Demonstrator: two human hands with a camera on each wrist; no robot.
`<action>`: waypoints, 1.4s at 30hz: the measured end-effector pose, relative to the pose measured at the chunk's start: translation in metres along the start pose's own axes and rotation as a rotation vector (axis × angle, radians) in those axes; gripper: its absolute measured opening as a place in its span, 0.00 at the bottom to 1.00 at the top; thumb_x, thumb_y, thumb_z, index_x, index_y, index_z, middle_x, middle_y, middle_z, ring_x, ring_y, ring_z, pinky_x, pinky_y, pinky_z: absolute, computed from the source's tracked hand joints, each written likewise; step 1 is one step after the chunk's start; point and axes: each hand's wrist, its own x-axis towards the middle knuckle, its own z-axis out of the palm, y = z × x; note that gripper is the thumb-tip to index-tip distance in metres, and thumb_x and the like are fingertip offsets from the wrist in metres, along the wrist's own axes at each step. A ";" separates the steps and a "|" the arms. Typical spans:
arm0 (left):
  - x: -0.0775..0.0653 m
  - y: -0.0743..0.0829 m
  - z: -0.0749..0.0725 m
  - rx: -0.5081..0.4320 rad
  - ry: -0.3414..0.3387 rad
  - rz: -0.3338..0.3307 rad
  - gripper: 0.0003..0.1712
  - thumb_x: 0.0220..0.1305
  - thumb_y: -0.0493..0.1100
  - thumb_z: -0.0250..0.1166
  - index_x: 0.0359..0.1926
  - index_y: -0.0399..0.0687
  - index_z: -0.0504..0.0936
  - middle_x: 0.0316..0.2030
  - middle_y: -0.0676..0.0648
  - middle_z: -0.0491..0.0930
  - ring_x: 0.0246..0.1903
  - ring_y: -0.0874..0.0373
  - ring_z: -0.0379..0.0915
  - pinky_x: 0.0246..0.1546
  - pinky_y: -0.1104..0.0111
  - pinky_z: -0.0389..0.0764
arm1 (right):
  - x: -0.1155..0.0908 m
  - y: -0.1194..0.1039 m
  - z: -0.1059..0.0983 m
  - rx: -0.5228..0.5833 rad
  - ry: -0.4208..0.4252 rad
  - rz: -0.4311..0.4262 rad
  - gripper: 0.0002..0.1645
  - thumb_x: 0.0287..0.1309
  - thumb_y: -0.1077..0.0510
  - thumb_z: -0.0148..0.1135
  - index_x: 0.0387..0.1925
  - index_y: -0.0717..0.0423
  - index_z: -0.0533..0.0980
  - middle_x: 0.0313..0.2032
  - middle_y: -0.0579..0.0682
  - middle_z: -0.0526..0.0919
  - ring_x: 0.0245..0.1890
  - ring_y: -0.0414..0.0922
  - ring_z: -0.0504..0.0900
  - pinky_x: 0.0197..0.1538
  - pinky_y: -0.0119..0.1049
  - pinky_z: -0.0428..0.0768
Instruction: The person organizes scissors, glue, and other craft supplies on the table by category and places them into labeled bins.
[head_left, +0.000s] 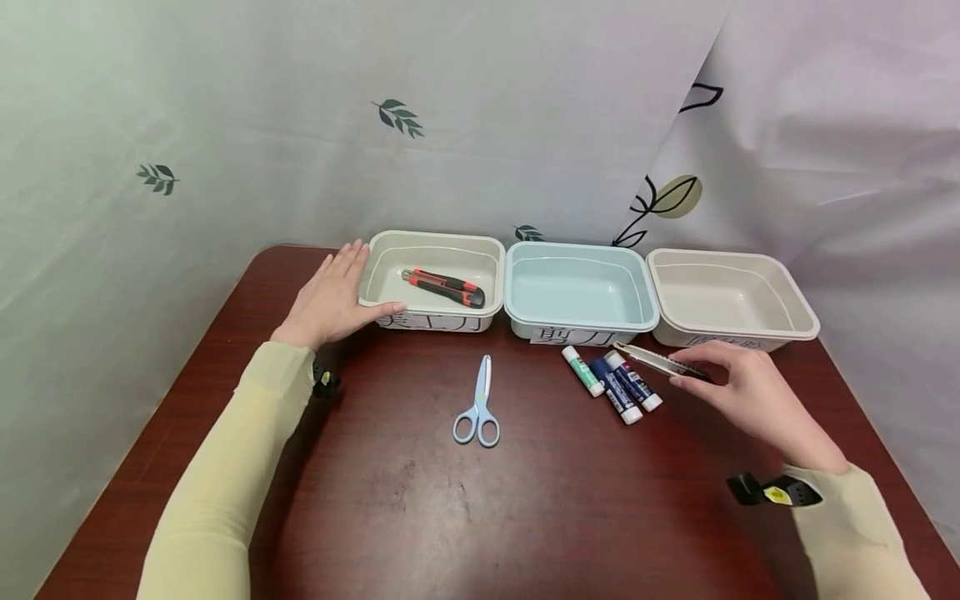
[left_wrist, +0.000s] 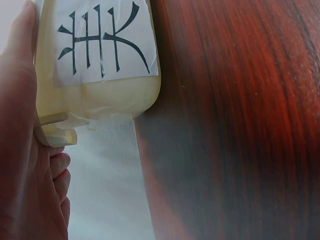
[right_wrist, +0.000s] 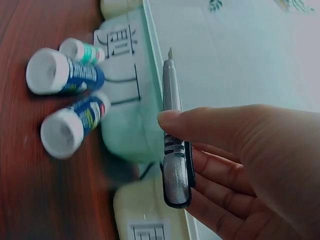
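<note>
My right hand (head_left: 750, 392) pinches a silver utility knife (head_left: 651, 359) between thumb and fingers, above the table near the right bin. In the right wrist view, a bit of blade (right_wrist: 170, 53) sticks out of its tip. Spread over the front left corner of the left cream bin (head_left: 431, 240) is my left hand (head_left: 326, 300), with straight fingers along the side and the thumb on the front rim. Inside that bin lie black-and-red utility knives (head_left: 450, 292). Several glue sticks (head_left: 581, 371), one green and others dark blue, lie below the knife in my right hand.
Light blue scissors (head_left: 480, 408) lie closed at mid-table. A pale blue bin (head_left: 577, 323) stands in the centre of the row, with another cream bin (head_left: 731, 332) to its right. Each bin has a front paper label. A pale patterned curtain (head_left: 450, 167) hangs behind the table (head_left: 525, 517).
</note>
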 end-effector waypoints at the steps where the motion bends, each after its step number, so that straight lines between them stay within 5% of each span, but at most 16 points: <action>1: 0.000 0.000 0.000 0.000 -0.001 0.000 0.70 0.60 0.82 0.54 0.80 0.34 0.43 0.79 0.34 0.43 0.78 0.43 0.34 0.77 0.54 0.36 | 0.002 -0.002 0.002 0.005 -0.002 0.001 0.20 0.46 0.64 0.82 0.43 0.45 0.88 0.38 0.37 0.86 0.38 0.39 0.80 0.42 0.21 0.70; 8: -0.001 0.000 -0.001 -0.006 -0.010 -0.012 0.71 0.59 0.83 0.54 0.80 0.34 0.43 0.79 0.35 0.41 0.78 0.44 0.33 0.77 0.53 0.36 | 0.020 -0.017 0.017 0.041 -0.006 -0.053 0.20 0.48 0.65 0.81 0.43 0.47 0.87 0.37 0.36 0.86 0.36 0.37 0.80 0.39 0.28 0.74; 16: -0.001 0.000 -0.001 -0.005 -0.008 -0.011 0.70 0.59 0.82 0.55 0.80 0.34 0.42 0.79 0.35 0.41 0.78 0.44 0.33 0.77 0.53 0.36 | 0.036 -0.033 0.038 0.118 -0.008 -0.114 0.19 0.49 0.66 0.79 0.44 0.51 0.87 0.39 0.40 0.86 0.38 0.38 0.82 0.40 0.22 0.75; 24: 0.000 0.002 -0.001 -0.008 0.003 -0.005 0.70 0.59 0.82 0.55 0.80 0.34 0.44 0.79 0.35 0.42 0.78 0.44 0.34 0.77 0.51 0.39 | 0.054 -0.048 0.052 0.161 -0.039 -0.163 0.17 0.52 0.64 0.79 0.46 0.51 0.87 0.40 0.39 0.86 0.36 0.37 0.80 0.38 0.33 0.78; 42: -0.002 0.001 -0.001 -0.009 -0.002 -0.007 0.70 0.59 0.82 0.55 0.80 0.34 0.43 0.79 0.35 0.42 0.78 0.45 0.33 0.77 0.54 0.35 | 0.112 -0.082 0.061 0.291 0.055 -0.142 0.14 0.56 0.63 0.76 0.46 0.54 0.87 0.42 0.44 0.87 0.39 0.42 0.84 0.47 0.43 0.84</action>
